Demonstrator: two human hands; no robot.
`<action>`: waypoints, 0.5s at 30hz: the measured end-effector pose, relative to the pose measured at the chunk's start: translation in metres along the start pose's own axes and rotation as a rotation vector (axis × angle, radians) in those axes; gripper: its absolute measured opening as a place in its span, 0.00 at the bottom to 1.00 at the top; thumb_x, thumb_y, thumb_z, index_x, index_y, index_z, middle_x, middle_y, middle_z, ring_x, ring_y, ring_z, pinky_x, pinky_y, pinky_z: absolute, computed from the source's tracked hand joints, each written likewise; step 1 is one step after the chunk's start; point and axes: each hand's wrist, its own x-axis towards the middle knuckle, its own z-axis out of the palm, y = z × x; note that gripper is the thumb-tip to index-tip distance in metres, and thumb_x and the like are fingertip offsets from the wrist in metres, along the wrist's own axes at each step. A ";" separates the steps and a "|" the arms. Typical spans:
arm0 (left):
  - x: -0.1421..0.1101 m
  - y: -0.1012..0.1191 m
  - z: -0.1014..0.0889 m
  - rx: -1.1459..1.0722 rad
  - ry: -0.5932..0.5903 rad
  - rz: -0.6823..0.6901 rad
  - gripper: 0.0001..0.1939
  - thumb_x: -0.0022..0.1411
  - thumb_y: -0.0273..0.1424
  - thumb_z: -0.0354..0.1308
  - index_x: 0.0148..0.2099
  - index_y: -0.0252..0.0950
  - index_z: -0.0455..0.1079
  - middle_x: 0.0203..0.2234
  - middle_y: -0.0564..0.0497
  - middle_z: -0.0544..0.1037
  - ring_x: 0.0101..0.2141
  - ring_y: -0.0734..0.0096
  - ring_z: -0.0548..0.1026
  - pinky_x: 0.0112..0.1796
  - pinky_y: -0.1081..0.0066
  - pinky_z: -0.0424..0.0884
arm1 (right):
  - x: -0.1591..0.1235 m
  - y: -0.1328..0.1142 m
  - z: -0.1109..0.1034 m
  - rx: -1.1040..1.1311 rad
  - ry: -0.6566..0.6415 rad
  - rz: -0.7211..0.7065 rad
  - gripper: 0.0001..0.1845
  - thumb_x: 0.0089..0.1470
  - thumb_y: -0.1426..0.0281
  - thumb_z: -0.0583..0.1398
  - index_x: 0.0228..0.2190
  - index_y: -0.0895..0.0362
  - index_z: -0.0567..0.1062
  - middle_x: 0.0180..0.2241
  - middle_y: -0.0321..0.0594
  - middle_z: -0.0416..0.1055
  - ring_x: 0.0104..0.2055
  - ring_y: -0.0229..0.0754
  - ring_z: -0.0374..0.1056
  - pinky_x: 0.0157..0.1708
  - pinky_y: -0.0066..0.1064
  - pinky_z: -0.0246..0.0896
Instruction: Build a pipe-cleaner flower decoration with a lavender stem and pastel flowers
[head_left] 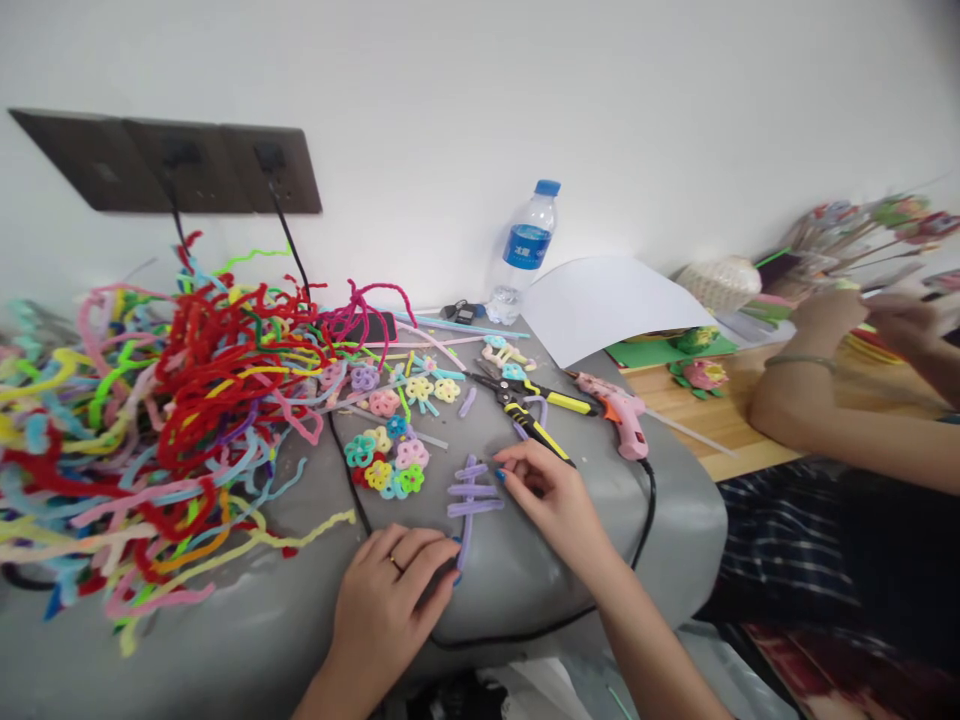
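purple fuzzy stem (465, 538), slightly curved, lying on near side of yellow-black pliers (538, 428); three short purple strips (486, 506) crosswise along its pliers-end half, roughly parallel; whether joined, cannot tell.

We see a dark socket panel (217, 175) at upper left, a blue-capped bottle (526, 248) at upper centre and stemmed flowers (900, 210) at far right.
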 end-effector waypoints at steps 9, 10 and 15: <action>0.001 0.001 -0.001 0.009 -0.014 -0.012 0.09 0.72 0.27 0.53 0.45 0.41 0.74 0.36 0.53 0.83 0.34 0.66 0.77 0.37 0.66 0.68 | 0.012 -0.003 0.003 -0.120 -0.108 -0.073 0.06 0.57 0.74 0.60 0.33 0.55 0.78 0.29 0.36 0.68 0.25 0.37 0.61 0.26 0.29 0.57; 0.001 0.001 -0.001 0.009 -0.014 -0.009 0.09 0.72 0.27 0.52 0.45 0.41 0.74 0.36 0.53 0.83 0.34 0.66 0.77 0.38 0.66 0.69 | 0.013 -0.003 0.003 -0.120 -0.121 -0.071 0.06 0.57 0.74 0.60 0.32 0.55 0.77 0.29 0.36 0.69 0.25 0.37 0.61 0.26 0.29 0.57; 0.000 0.000 -0.001 0.051 0.001 -0.019 0.10 0.73 0.28 0.51 0.48 0.41 0.74 0.42 0.49 0.82 0.37 0.66 0.78 0.40 0.66 0.71 | 0.013 -0.005 0.003 -0.137 -0.145 -0.077 0.06 0.58 0.74 0.60 0.29 0.55 0.75 0.28 0.35 0.69 0.24 0.37 0.60 0.25 0.28 0.56</action>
